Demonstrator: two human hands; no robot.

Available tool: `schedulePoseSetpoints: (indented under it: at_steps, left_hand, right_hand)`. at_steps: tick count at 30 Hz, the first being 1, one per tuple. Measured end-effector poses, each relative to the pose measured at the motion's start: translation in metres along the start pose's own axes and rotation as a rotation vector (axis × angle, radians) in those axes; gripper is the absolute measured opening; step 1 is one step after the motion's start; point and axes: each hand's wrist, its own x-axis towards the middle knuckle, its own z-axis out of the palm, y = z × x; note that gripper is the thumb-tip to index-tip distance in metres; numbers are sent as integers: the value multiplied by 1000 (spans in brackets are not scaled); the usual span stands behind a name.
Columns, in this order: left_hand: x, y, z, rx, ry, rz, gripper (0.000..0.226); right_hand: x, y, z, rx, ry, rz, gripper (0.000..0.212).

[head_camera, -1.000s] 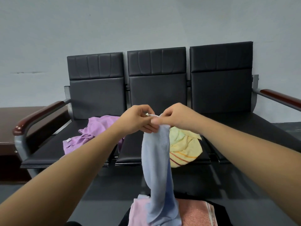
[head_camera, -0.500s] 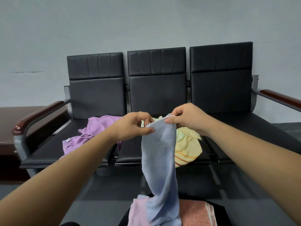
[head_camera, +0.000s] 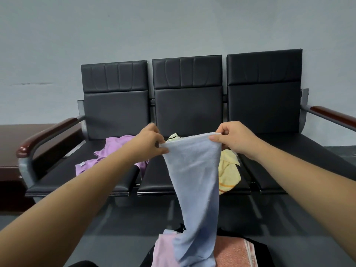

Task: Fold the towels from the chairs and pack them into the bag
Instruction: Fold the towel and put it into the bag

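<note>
left hand [head_camera: 152, 140] and right hand [head_camera: 231, 138] pinch the top corners of 1 limp blue towel [head_camera: 194, 180]; 1 purple towel [head_camera: 117, 143] and 1 yellow towel [head_camera: 229, 170] lie on 3 chairs [head_camera: 188, 108].

Your left hand [head_camera: 149, 140] and right hand [head_camera: 234, 138] each pinch a top corner of the blue towel [head_camera: 194, 170], which hangs below your fingers [head_camera: 215, 138]. A purple towel [head_camera: 113, 147] lies just beyond your left fingers, a yellow towel [head_camera: 229, 174] beneath your right fingers.

Hands apart, blue towel [head_camera: 194, 170] top edge stretched.
</note>
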Motion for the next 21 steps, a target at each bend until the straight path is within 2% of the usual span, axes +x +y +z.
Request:
schedulePoseSetpoints:
  at_steps: [4, 6, 8, 10, 12, 13, 15, 16, 17, 18, 20, 21]
  left_hand:
    - [13, 0, -1, -66, 17, -98, 37]
    - [16, 3, -4, -321, 68, -164, 34]
    - [20, 7, -10, -651, 168, -198, 26]
    - [30, 10, -22, -777, 312, -207, 25]
    - [39, 20, -45, -942, 372, -152, 24]
    - [42, 25, -59, -1096, 358, -80, 19]
    - [42, 34, -80, -1370, 293, 40, 14]
    - [41, 36, -86, -1393, 241, 74, 15]
    - [40, 34, -87, -1295, 194, 66, 13]
    - [40, 33, -85, -1105, 155, 29, 8]
    - [39, 22, -73, -823, 157, -65, 17]
    - [39, 18, -68, -821, 176, -93, 20]
  right_hand:
    - [8, 1, 4, -78, 118, -56, 17]
    - [12, 0, 0, -9, 159, -68, 11]
    - [16, -5, -6, 108, 155, -43, 27]
    - [27, -17, -15, 222, 188, 1, 31]
    - [39, -37, -31, 381, 230, -5, 18]
    - [42, -47, -42, 522, 205, -41, 13]
    - [40, -64, -61, 945, 4, -117, 16]
    - [37, -67, -67, 1095, -129, -123, 22]
    - [34, -66, -68, 1088, -205, -101, 25]
    - [32, -61, -64, 931, -216, -66, 24]
    - [31, -47, -53, 546, -58, -7, 17]
    - [31, -41, -49, 511, 17, 3, 14]
